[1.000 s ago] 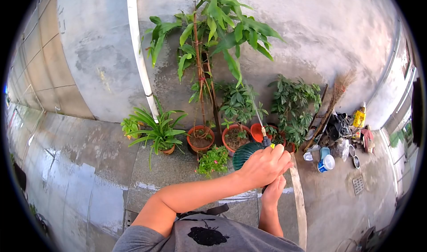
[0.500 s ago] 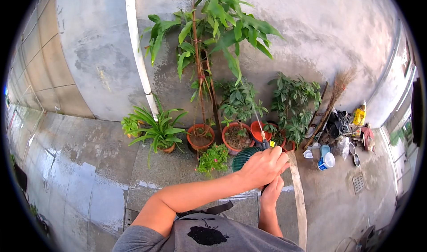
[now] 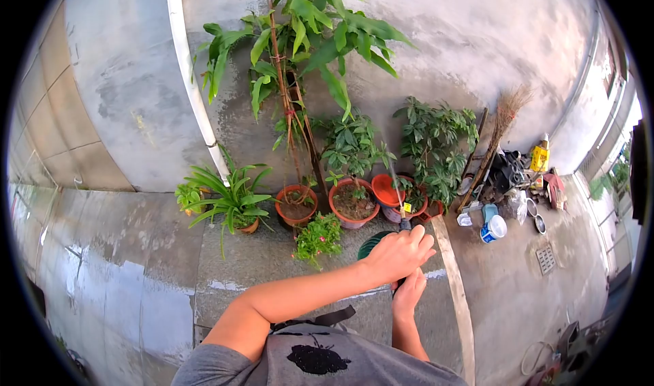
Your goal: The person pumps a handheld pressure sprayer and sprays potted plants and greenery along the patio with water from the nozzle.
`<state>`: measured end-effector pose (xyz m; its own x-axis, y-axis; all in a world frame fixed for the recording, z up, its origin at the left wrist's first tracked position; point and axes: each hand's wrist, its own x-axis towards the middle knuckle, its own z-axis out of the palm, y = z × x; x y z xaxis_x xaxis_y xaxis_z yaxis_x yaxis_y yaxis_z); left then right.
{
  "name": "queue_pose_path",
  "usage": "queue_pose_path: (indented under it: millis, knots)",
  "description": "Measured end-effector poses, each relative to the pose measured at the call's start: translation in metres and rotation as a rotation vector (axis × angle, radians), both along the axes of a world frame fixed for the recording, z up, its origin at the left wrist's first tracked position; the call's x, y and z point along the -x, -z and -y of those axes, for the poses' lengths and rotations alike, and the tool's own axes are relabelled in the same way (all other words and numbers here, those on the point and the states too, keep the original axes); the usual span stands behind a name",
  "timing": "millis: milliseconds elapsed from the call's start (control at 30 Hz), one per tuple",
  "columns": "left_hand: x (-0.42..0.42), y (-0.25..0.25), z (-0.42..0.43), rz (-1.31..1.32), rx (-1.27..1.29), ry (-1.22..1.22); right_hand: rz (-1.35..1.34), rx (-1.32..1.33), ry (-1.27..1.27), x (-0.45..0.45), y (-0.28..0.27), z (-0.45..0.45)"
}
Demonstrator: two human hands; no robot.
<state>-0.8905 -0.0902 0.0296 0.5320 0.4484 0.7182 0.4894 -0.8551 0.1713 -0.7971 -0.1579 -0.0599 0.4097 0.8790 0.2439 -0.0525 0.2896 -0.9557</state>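
A pump spray bottle (image 3: 371, 245) with a green ribbed body is held in front of my chest, partly hidden by my hands. Its nozzle (image 3: 405, 223) points away toward the plants, and a thin jet of water leaves it. My left hand (image 3: 400, 254) reaches across and is closed over the sprayer's top. Just below, my right hand (image 3: 409, 293) is wrapped round its dark handle. Beyond the nozzle are a red-orange basin (image 3: 387, 190), a potted shrub (image 3: 351, 147) and a leafy bush (image 3: 439, 151).
A tall staked plant (image 3: 289, 79) and a strappy-leaved plant (image 3: 235, 198) stand along the wall. A small flowering plant (image 3: 318, 239) is nearer me. To the right are a twig broom (image 3: 503, 120), a white-and-blue bucket (image 3: 493, 229), a yellow bottle (image 3: 540, 155) and a floor drain (image 3: 546, 258).
The view has turned slightly, so the plants and wall sit further left. Both hands keep their hold on the spray bottle, and water still comes from the nozzle.
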Motion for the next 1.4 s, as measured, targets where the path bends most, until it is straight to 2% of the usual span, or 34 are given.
queue_pose_path:
  millis: [567,767,1067,1400]
  knots:
    - [0.028,0.033,0.013,-0.155,0.088,-0.086,0.083,0.250,-0.199,0.003,0.017,0.018]
    - [0.027,0.029,0.019,-0.148,0.122,-0.091,0.092,0.239,-0.176,0.007,0.010,0.023]
    - [0.011,0.008,0.032,-0.102,0.046,-0.045,0.008,0.038,-0.061,0.001,0.020,0.027]
    - [0.004,0.004,0.038,-0.102,0.043,-0.046,0.018,0.032,-0.034,-0.001,0.009,0.032]
